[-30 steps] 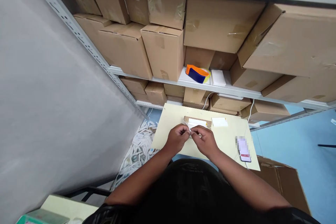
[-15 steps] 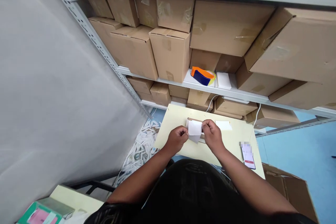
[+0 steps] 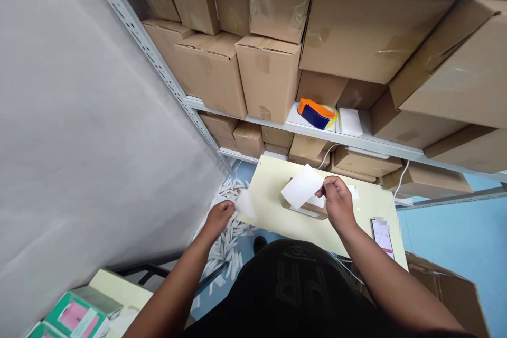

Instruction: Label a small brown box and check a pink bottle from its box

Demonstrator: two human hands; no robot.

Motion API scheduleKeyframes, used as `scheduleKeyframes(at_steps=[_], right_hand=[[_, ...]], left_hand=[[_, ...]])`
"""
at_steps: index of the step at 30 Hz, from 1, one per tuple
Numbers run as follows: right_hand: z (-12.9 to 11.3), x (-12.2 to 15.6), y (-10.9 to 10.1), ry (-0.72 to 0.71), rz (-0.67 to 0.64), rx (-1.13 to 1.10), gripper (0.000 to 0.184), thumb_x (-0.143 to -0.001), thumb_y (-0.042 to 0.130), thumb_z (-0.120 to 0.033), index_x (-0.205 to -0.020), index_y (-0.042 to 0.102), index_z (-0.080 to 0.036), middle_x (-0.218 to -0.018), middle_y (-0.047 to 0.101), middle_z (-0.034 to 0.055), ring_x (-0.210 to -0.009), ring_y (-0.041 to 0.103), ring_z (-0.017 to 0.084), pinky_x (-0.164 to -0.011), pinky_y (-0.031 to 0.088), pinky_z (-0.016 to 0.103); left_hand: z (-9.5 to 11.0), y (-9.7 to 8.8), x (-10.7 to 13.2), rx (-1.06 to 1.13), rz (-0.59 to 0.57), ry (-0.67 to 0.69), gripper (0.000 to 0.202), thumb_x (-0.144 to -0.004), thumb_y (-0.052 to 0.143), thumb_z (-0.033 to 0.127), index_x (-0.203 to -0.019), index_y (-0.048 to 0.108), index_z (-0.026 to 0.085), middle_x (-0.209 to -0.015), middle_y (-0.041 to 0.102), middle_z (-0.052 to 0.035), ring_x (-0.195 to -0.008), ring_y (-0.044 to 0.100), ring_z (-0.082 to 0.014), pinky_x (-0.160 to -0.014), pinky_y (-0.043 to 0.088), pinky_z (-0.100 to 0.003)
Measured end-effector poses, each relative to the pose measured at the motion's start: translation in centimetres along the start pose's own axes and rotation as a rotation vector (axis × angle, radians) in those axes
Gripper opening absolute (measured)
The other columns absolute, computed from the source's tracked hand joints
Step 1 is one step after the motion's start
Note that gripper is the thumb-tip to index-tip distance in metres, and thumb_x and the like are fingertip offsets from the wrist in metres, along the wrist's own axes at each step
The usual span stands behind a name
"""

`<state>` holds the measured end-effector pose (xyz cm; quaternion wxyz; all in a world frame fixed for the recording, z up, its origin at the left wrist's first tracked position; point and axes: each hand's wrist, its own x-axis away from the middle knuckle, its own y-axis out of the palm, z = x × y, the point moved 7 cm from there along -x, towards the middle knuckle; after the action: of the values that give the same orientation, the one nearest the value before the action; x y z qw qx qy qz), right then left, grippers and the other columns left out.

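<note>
Above the pale yellow counter [image 3: 273, 179], a white label [image 3: 301, 186] is pinched at its right edge by the right hand [image 3: 337, 202] and held tilted, clear of the small brown carton [image 3: 312, 207] just below it, apparently so that the sticky face stays free of the surface. A blurred strip of backing paper [image 3: 244, 203] is held in the closed fingers of the left hand [image 3: 217, 217], which is placed beyond the counter's left edge, over the heap of discarded strips [image 3: 222, 237] on the floor. A phone [image 3: 382, 235] lies near the counter's right edge; a tape dispenser [image 3: 317, 112] rests on the shelf [image 3: 356, 140] among cardboard boxes [image 3: 268, 76]. Compared with half a second ago, when both hands met over the carton, label and backing have been separated and the left hand has swung out to the left.
</note>
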<state>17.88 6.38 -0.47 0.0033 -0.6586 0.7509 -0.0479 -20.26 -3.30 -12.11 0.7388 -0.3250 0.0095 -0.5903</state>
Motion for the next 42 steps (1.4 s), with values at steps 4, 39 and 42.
scheduleKeyframes(at_steps=[4,39,42], right_hand=[[0.1,-0.9,-1.2,-0.017,0.066,-0.020,0.022,-0.093,0.061,-0.043,-0.085,0.061,-0.023,-0.066,0.066,-0.0014,-0.066,0.062,0.017,-0.072,0.048,0.031],[10.2,3.8,-5.3,0.205,-0.029,-0.037,0.031,-0.089,0.063,-0.052,-0.079,0.057,-0.023,-0.071,0.055,-0.0023,-0.068,0.053,0.017,-0.066,0.046,0.029],[10.8,3.7,-5.9,0.181,0.014,0.157,0.034,-0.091,0.060,-0.051,-0.072,0.053,-0.024,-0.066,0.050,-0.0039,-0.064,0.048,0.016,-0.061,0.038,0.027]], left_hand=[[-2.8,-4.9,-1.3,-0.409,0.061,-0.040,0.027,-0.083,0.048,0.039,-0.073,0.065,0.021,-0.071,0.067,-0.0053,-0.076,0.064,-0.0242,-0.069,0.043,-0.029],[19.7,13.7,2.6,-0.147,-0.438,0.599,0.018,-0.085,0.051,0.024,-0.068,0.049,0.021,-0.068,0.050,0.0040,-0.068,0.049,-0.0142,-0.063,0.035,-0.025],[18.0,14.9,0.5,-0.268,-0.338,0.492,0.030,-0.089,0.052,0.034,-0.063,0.044,0.021,-0.061,0.047,0.0043,-0.063,0.049,-0.0144,-0.060,0.032,-0.026]])
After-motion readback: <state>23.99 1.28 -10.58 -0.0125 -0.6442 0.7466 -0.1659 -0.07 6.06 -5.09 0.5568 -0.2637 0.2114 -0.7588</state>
